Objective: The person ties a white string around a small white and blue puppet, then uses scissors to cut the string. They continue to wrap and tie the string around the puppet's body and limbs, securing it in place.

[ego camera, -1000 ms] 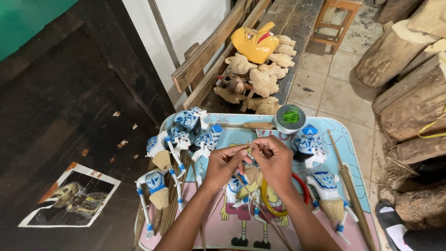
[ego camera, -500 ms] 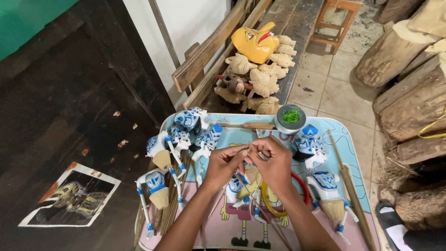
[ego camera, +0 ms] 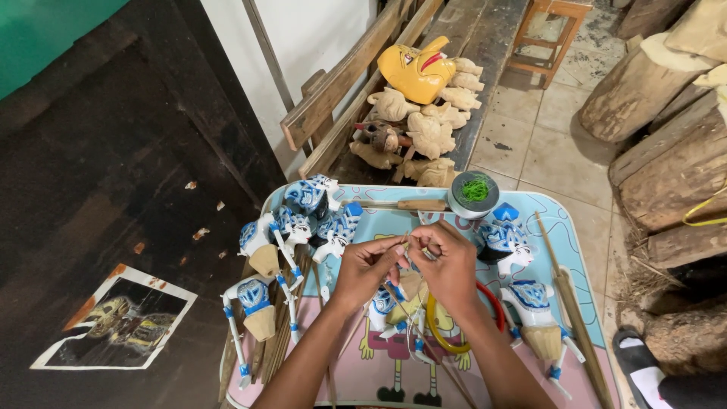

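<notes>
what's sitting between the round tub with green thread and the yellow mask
In the head view, unpainted carved wooden figures lie piled between the yellow mask and the tub.

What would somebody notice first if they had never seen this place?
Probably the two hands, left hand and right hand, pinched together over a small puppet in the middle of the light blue tray table. Around them lie more blue and white puppets, and a round tin with green thread sits at the tray's far edge. Beyond, a bright yellow mask tops a pile of unpainted carved wooden pieces on a bench.
</notes>
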